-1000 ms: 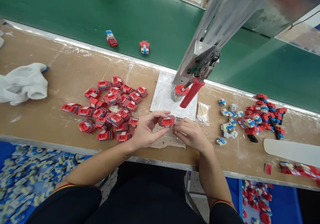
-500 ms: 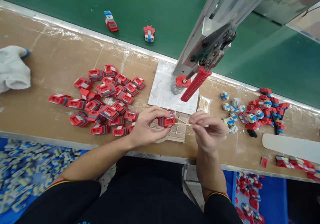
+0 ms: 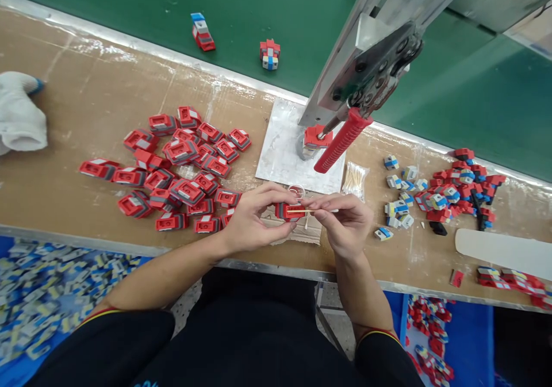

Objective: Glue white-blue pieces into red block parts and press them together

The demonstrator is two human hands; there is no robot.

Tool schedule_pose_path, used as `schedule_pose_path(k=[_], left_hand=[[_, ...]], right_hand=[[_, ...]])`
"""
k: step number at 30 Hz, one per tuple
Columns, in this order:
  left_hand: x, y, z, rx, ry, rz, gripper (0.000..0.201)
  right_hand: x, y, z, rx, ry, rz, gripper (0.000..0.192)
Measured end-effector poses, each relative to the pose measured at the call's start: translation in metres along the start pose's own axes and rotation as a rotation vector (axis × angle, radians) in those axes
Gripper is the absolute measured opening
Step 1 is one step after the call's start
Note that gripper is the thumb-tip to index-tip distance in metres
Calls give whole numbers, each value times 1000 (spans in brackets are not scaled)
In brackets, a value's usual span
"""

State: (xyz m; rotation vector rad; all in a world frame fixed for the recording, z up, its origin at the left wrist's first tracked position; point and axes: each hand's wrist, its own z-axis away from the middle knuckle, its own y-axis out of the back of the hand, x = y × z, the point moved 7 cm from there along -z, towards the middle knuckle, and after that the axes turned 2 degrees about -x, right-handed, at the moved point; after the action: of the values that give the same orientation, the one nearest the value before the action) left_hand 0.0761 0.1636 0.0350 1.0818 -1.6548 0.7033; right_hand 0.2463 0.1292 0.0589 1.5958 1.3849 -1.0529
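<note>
nearest the camera: dark clothing and both forearms reaching onto the brown tabletop (image 3: 86,117). blue bins of small plastic parts sit below the tabletop edge at left (image 3: 52,295) and right (image 3: 435,341).

left hand (image 3: 250,220) is curled around a red toy block piece (image 3: 288,210), thumb below and fingers over the top, holding it just above the front edge of the tabletop. right hand (image 3: 345,220) is pinched closed on a thin wooden stick (image 3: 304,211); the stick runs leftward and its tip touches the face of the red piece. the piece sits between the two hands, touching the left, just beside the right fingertips. a scrap of cardboard (image 3: 297,232) lies under the hands; a small clear ring-like item (image 3: 296,191) is just behind the piece.

left of the hands: a pile of red toy block pieces (image 3: 176,171). right: a bag of wooden sticks (image 3: 354,179), then a heap of mixed red, blue and white small parts (image 3: 440,194), a white flat strip (image 3: 504,252).

behind: a grey plate (image 3: 284,151) carrying a hand press with red handle (image 3: 342,141), one red piece seated under it (image 3: 318,137). white cloth glove (image 3: 19,114) at far left.

farthest: green conveyor belt (image 3: 129,7) with two assembled toys, (image 3: 202,31) and (image 3: 269,53).
</note>
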Motion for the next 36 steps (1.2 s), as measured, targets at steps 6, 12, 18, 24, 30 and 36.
schedule_pose_path(k=[6, 12, 18, 24, 30, 36], left_hand=[[2, 3, -1, 3, -67, -25, 33], [2, 8, -2, 57, -79, -88, 32], [3, 9, -3, 65, -64, -143, 30], [6, 3, -3, 13, -80, -154, 28], [5, 2, -3, -3, -62, -133, 28], [5, 2, -3, -10, -62, -129, 28]], right_hand=[[-23, 32, -5, 33, 184, 59, 6], [-16, 24, -5, -405, 283, 565, 12], [-15, 15, -5, -423, 291, 508, 13], [-26, 28, 0, 6, 300, 118, 9], [-22, 9, 4, 22, 307, 140, 9], [-24, 6, 2, -16, 323, 202, 9]])
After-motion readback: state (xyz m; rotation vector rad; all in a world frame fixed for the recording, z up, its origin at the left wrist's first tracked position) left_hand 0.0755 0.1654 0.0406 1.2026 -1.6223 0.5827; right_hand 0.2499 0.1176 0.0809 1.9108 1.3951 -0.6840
